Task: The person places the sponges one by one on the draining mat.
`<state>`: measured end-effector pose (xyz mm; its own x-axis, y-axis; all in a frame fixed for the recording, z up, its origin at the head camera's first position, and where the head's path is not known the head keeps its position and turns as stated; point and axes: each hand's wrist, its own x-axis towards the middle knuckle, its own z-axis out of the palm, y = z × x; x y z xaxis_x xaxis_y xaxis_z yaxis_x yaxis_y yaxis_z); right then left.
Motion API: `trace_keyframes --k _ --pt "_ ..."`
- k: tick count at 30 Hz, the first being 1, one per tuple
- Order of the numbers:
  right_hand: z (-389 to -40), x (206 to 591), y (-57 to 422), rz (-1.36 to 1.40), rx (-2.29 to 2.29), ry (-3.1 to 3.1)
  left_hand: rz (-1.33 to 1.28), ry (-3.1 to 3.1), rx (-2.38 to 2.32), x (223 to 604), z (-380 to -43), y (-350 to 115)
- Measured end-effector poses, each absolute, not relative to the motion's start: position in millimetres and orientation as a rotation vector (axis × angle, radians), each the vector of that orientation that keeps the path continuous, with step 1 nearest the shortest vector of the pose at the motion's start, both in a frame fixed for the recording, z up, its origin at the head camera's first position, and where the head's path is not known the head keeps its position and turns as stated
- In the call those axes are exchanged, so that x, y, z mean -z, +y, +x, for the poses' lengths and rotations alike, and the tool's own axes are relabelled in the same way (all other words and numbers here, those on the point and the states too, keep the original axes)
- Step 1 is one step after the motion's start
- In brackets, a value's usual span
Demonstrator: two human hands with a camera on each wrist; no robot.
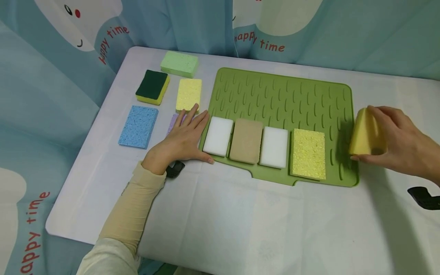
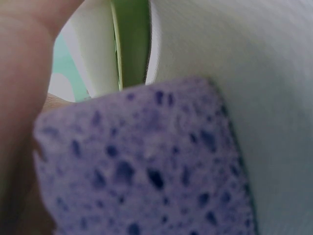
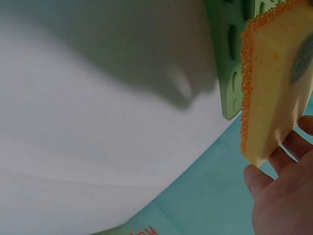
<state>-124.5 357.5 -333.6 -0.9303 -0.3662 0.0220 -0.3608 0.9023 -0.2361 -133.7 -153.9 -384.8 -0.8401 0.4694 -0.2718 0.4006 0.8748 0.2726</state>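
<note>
My right hand (image 1: 403,143) grips a yellow sponge (image 1: 362,131) with an orange scouring layer (image 3: 246,93), raised at the right end of a green drying mat (image 1: 275,97). My left hand (image 1: 183,139) lies with fingers spread at the mat's left edge, thumb by the front corner. Partly hidden under that hand is a purple sponge (image 2: 146,161). Along the mat's front, left to right, sit a white sponge (image 1: 218,135), a tan sponge (image 1: 246,140), another white sponge (image 1: 274,147) and a speckled yellow sponge (image 1: 308,154).
Left of the mat lie a light green sponge (image 1: 179,64), a green-and-yellow scouring sponge (image 1: 152,86), a pale yellow sponge (image 1: 189,93) and a blue sponge (image 1: 138,126). A white-covered table (image 1: 223,217) holds everything. Printed blue curtains (image 1: 203,26) hang behind it and on the left.
</note>
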Motion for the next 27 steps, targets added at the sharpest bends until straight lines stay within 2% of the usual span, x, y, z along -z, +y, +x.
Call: trace_keyframes --k 27 --pt "-105 349 341 -0.554 0.438 2.879 0.644 2.712 -0.294 385 -134 -154"
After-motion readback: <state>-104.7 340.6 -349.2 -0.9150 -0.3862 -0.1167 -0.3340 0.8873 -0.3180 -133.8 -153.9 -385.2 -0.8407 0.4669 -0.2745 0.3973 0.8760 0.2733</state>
